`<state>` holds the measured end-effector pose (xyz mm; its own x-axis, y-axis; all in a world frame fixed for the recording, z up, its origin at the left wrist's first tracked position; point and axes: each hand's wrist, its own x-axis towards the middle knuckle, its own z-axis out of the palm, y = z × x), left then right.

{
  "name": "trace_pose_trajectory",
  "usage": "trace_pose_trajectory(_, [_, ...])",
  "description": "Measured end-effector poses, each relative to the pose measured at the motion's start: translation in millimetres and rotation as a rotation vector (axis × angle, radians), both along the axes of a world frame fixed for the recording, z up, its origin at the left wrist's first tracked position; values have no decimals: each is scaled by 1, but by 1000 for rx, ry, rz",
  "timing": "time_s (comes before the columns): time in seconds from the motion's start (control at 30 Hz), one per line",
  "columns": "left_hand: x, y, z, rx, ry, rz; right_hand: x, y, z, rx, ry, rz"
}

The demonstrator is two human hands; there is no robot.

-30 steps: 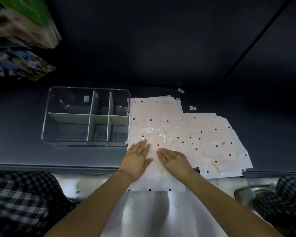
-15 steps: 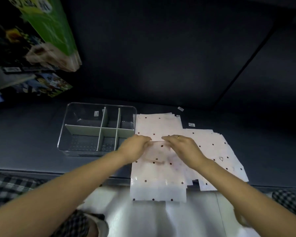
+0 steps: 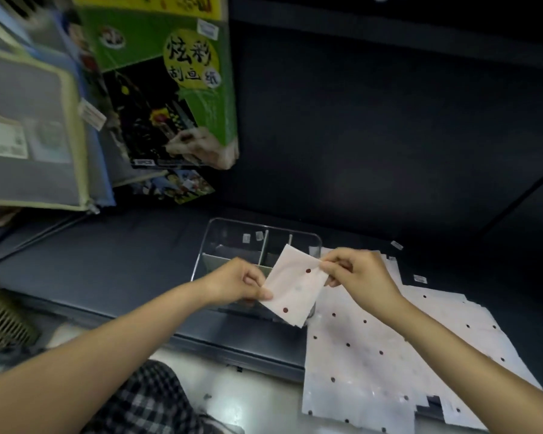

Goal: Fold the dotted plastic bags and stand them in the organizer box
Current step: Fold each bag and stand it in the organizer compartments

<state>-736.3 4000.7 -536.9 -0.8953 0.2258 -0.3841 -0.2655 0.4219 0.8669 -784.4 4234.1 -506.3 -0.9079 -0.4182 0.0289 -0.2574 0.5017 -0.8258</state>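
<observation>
A folded dotted plastic bag (image 3: pixel 295 286), a small white square with dark red dots, hangs in the air in front of the clear organizer box (image 3: pixel 220 239). My left hand (image 3: pixel 239 281) pinches its lower left edge. My right hand (image 3: pixel 355 277) pinches its upper right corner. The box has pale green dividers and stands on the dark shelf; the bag hides its right front part. A spread of flat dotted bags (image 3: pixel 389 355) lies to the right, hanging over the shelf's front edge.
Green and black paper packs (image 3: pixel 176 89) and a grey zip folder (image 3: pixel 35 126) hang at the upper left. A woven basket (image 3: pixel 0 321) sits at the far left. Small white labels (image 3: pixel 420 279) lie on the shelf behind the bags.
Both hands lifted a bag off the pile; it is now a small folded square held up before the box. The view swung left and upward.
</observation>
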Motion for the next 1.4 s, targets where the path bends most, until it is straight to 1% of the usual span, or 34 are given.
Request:
trace_pose_trajectory(0.07, [-2, -11, -14, 37, -6, 111, -5, -13, -5, 17, -47, 11])
trace_pose_trajectory(0.1, [-2, -17, -22, -23, 49, 180, -8, -21, -8, 22, -65, -3])
trace_pose_trajectory(0.13, [-2, -25, -31, -172, 127, 242, -12, -30, -10, 22, -68, -31])
trace_pose_trajectory(0.17, [-1, -33, -40, -368, 195, 265, -17, -41, -12, 11, -60, -68])
trace_pose_trajectory(0.2, [2, -40, -47, -564, 228, 256, -23, -52, -14, -7, -45, -106])
trace_pose_trajectory(0.23, [6, -47, -57, -705, 216, 215, -28, -66, -16, -26, -26, -136])
trace_pose_trajectory(0.27, [10, -53, -65, -778, 171, 178, -32, -80, -18, -27, 2, -154])
trace_pose_trajectory(0.3, [12, -58, -74, -809, 119, 157, -36, -95, -22, -5, 39, -154])
trace_pose_trajectory(0.37, [16, -67, -87, -772, 23, 165, -42, -125, -32, 130, 164, -119])
trace_pose_trajectory(0.4, [16, -69, -92, -728, -22, 175, -45, -138, -39, 223, 259, -97])
trace_pose_trajectory(0.47, [17, -72, -97, -657, -57, 196, -50, -160, -54, 398, 422, -55])
trace_pose_trajectory(0.5, [17, -73, -98, -633, -50, 208, -53, -168, -61, 460, 458, -37])
trace_pose_trajectory(0.57, [17, -73, -99, -606, -40, 228, -54, -183, -75, 523, 449, -34])
trace_pose_trajectory(0.6, [17, -73, -99, -599, -35, 234, -55, -190, -80, 523, 406, -50])
trace_pose_trajectory(0.7, [17, -74, -99, -592, -19, 231, -56, -208, -92, 436, 229, -101])
trace_pose_trajectory(0.8, [17, -73, -97, -591, -22, 225, -53, -222, -101, 421, 137, -13])
trace_pose_trajectory(0.93, [16, -72, -94, -598, -47, 205, -48, -232, -108, 310, 2, 132])
trace_pose_trajectory(1.0, [14, -71, -91, -603, -72, 196, -48, -231, -112, 351, -22, 204])
trace_pose_trajectory(1.1, [12, -68, -85, -654, -107, 178, -48, -217, -115, 495, -3, 270])
trace_pose_trajectory(1.2, [9, -59, -75, -773, -99, 188, -45, -190, -110, 490, -1, 291])
trace_pose_trajectory(1.27, [8, -49, -66, -865, -42, 210, -42, -162, -104, 422, 17, 271])
trace_pose_trajectory(1.3, [7, -43, -61, -897, 17, 218, -40, -144, -99, 380, 36, 252])
trace_pose_trajectory(1.33, [5, -37, -57, -909, 96, 216, -38, -124, -95, 342, 61, 229])
trace_pose_trajectory(1.4, [3, -19, -52, -850, 270, 167, -33, -76, -90, 296, 105, 170])
